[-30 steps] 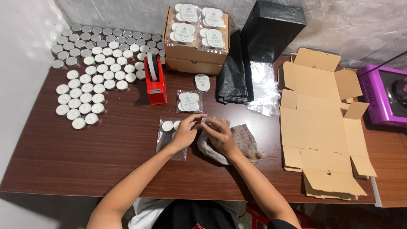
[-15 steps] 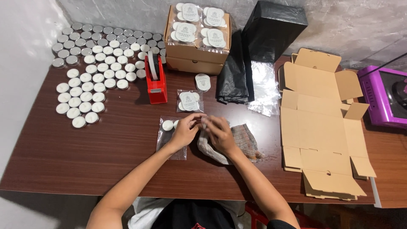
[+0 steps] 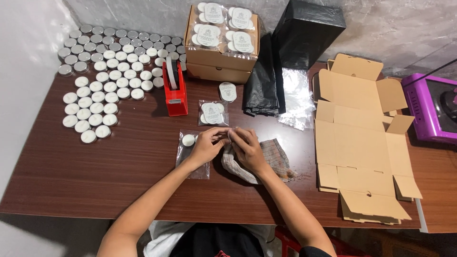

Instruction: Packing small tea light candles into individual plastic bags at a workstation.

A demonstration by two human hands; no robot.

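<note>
Both hands [image 3: 227,143] meet over clear bag [image 3: 193,154], long axis toward person.

Both hands meet at the fingertips, forearms angled inward.
The left hand [image 3: 205,146] and right hand [image 3: 246,148] lie palms down, fingers curled, thumbs and forefingers pinched together where the two hands touch.
</note>
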